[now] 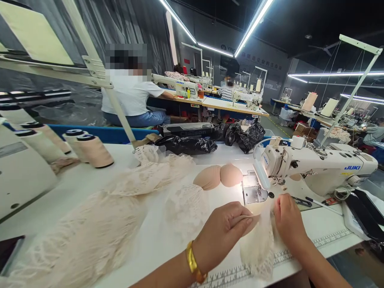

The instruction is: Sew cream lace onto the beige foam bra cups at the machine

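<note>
Left hand: the left hand (222,232) is sitting at six o'clock in the view, fingers curled in and pinching the edge of a beige padded cup (250,222) between thumb and fingertips; a gold bangle (194,264) is circling the wrist.
Right hand: the right hand (288,220) is working at about five o'clock, fingers bent close together and gripping the lace piece (259,248) at its upper right edge.
Lace piece: it is hanging between the two hands, touching both, and draping over the table's front edge at six o'clock.
Sewing machine: a white sewing machine (318,168) is standing at three o'clock, reading "JUKI" in blue on its body; its needle plate (253,192) is lying just above the hands.
Spare cups: a pair of beige moulded cups (219,177) is resting at the centre, just left of the needle plate.
Lace pile: a heap of cream lace (120,208) is spreading toward eight o'clock.
Thread: the beige thread cones (93,150) are standing at nine o'clock.
Table: the white table (324,228) is showing a printed ruler scale (300,254) along its front edge; the numbers are too small to read.
Co-worker: a person in a white shirt (132,96) is sitting at eleven o'clock, back turned, beside another machine marked "JUKI" (177,84).
Bags: the black plastic bags (246,136) are lying at one o'clock behind the table.
</note>
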Demonstrator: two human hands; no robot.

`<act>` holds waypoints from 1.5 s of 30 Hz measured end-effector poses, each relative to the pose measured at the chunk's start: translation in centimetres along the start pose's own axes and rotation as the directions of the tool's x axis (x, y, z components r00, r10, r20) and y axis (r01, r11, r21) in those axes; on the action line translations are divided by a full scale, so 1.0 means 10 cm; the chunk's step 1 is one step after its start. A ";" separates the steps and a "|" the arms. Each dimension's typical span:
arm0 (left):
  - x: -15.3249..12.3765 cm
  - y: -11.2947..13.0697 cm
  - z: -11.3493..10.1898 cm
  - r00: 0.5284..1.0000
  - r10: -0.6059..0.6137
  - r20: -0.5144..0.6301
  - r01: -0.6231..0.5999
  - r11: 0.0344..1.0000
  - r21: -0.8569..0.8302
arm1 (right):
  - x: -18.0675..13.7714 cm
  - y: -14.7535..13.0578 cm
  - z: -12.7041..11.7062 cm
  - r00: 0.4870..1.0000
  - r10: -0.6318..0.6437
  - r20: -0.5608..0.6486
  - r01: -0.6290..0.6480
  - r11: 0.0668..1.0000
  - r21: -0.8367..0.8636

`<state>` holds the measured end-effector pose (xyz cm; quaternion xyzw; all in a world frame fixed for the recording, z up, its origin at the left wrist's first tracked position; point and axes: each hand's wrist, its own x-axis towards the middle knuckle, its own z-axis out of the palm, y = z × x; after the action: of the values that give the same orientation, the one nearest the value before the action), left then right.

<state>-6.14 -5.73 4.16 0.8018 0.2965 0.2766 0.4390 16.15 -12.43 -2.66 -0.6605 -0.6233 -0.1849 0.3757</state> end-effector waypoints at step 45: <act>-0.03 -0.08 0.01 0.581 0.813 0.027 -0.674 0.462 0.576 | 0.09 -0.02 -0.29 0.999 -0.049 0.005 0.047 0.982 0.183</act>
<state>-6.50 -5.63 3.36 0.8940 0.0298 0.4470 -0.0085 16.74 -13.90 -0.06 -0.6089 -0.6551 -0.1329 0.4271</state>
